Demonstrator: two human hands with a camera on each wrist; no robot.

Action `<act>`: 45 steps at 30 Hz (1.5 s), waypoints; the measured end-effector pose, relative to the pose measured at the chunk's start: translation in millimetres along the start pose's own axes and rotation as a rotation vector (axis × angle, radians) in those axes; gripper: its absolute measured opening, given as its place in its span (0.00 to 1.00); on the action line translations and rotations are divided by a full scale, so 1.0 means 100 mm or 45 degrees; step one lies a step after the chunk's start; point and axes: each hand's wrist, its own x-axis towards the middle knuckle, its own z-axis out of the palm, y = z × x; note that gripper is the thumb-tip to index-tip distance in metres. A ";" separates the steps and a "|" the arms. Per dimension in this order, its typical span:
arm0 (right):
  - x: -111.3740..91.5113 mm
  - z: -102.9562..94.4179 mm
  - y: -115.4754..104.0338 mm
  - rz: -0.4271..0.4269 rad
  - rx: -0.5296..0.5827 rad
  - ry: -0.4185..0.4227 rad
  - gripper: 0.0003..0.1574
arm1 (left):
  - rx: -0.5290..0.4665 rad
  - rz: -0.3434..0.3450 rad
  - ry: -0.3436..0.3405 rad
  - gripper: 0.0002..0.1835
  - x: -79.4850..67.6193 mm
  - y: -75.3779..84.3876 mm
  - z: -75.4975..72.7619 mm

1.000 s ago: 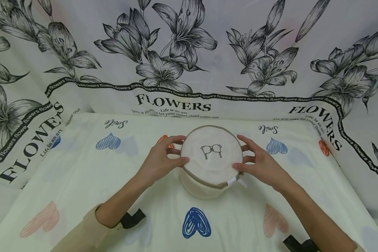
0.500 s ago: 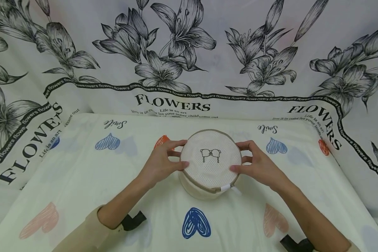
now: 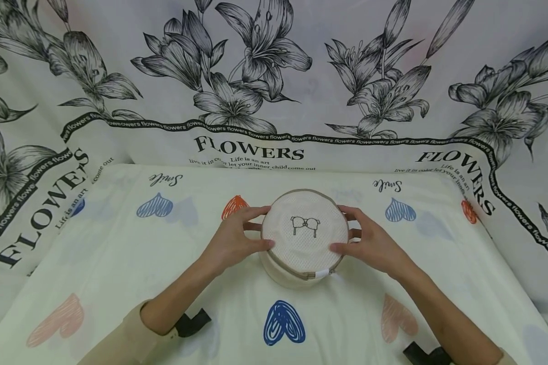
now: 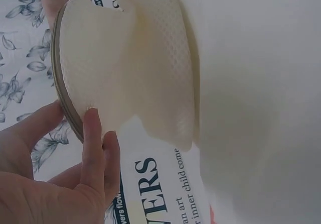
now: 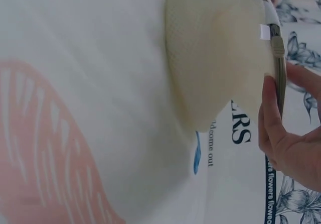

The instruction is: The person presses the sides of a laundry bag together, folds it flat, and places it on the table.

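A cream mesh bra wash bag [image 3: 306, 253] stands on the cloth-covered table, its round lid uppermost. A line drawing of a bra marks the lid, and a tan zipper [image 5: 280, 78] runs round the rim. On the rim's left side my left hand [image 3: 233, 238] grips with thumb on top and fingers around the edge. Across from it, my right hand [image 3: 374, 243] holds the rim the same way. The zipper's white end tab [image 3: 321, 273] faces the near side. In the left wrist view the bag's soft side wall [image 4: 130, 68] sags inward. The bag's inside is hidden.
A pale cloth [image 3: 132, 263] printed with hearts covers the table. Behind it hangs a white curtain [image 3: 319, 66] with black lily drawings and lettering. Black straps [image 3: 193, 323] show near both wrists.
The bag's lid has turned slightly, so the zipper tab has shifted left and the drawing sits level. The lid has come a little nearer and lower, both hands moving along with it.
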 end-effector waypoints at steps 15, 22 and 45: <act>0.03 0.10 0.12 -0.122 -0.141 0.051 0.63 | 0.032 -0.038 0.013 0.39 0.03 -0.05 0.05; 0.03 0.14 0.20 -0.202 -0.217 0.063 0.61 | 0.140 0.009 -0.060 0.46 0.03 -0.07 0.07; 0.02 0.29 0.32 -0.156 -0.234 0.041 0.60 | 0.109 0.048 -0.093 0.43 0.07 -0.19 0.11</act>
